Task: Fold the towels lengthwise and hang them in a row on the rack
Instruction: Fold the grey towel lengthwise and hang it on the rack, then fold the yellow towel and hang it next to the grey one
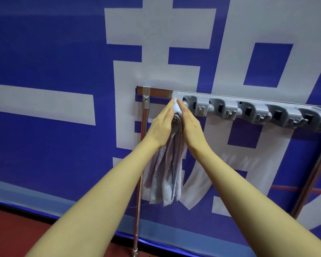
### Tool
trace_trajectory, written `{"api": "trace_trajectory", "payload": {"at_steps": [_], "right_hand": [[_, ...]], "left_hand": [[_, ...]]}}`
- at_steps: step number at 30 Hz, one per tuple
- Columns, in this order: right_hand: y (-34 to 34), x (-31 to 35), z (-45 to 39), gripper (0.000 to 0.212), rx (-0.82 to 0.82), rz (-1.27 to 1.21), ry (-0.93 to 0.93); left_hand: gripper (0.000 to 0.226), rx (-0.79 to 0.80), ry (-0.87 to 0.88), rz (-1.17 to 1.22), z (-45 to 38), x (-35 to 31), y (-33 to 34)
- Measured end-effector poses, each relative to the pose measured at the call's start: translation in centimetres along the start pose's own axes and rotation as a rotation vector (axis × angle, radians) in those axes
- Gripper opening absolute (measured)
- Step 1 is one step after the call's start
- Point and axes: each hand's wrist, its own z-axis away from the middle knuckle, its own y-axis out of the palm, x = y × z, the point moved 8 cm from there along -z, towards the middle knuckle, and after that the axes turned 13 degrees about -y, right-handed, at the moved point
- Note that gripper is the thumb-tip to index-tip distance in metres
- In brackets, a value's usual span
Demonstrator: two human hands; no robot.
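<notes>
- The towel, pale grey-lilac, was in the middle of the frame, at the left end of the grey rack.
- Its top was bunched at the first clip of the rack, and the rest hung straight down in several long folds toward the lower centre of the picture.
- The lower edges of the towel were uneven, and a loose thread hung near them.
- The left hand lay flat against the left side of the towel, with the fingers straight and close together, pressing on the cloth.
- The right hand did the same on the right side, fingers extended, so the top of the towel was squeezed between the two palms.
- No finger was curled around the cloth; both hands were released and only pressed it.
- Both bare forearms came up from the lower corners of the frame and met at the towel.
- The rack ran from the centre to the right edge, with a row of grey clip holders and small hooks under them.
- It was fixed to a metal bar on a steel frame, with one leg just left of the towel and another at the right edge.
- Behind everything was a blue banner with big white characters.
- A dark red floor showed in the lower left corner.
</notes>
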Motion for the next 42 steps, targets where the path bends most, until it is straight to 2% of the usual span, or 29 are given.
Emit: {"api": "trace_trajectory", "payload": {"at_steps": [6, 10, 14, 20, 29, 34, 42], "right_hand": [[-0.2, 0.7, 1.3, 0.045, 0.067, 0.107, -0.062], [-0.7, 1.8, 4.5, 0.051, 0.144, 0.342, -0.131], [-1.0, 0.4, 9.0, 0.055, 0.255, 0.618, 0.011], [-1.7, 2.7, 16.5, 0.046, 0.355, 0.786, 0.085], [-4.0, 5.9, 27.9, 0.033, 0.350, 0.822, 0.266], [-4.9, 6.5, 31.9, 0.033, 0.386, 0.862, 0.291], [-6.6, 0.2, 38.1, 0.032, 0.499, 0.874, 0.356]], "left_hand": [[0.051, -0.039, 0.109, -0.223, 1.4, 0.8, -0.7], [0.056, -0.140, 0.075, -0.612, 4.7, 2.8, -1.1], [0.056, -0.109, 0.003, -0.810, 8.8, 3.9, -0.9], [0.051, -0.049, -0.021, -0.826, 16.2, 3.5, 0.2], [0.049, 0.034, -0.068, -0.821, 27.0, 3.1, 3.6], [0.049, 0.088, -0.081, -0.821, 30.5, 3.3, 6.5], [0.047, 0.185, -0.175, -0.833, 32.6, 10.8, 12.3]]}}
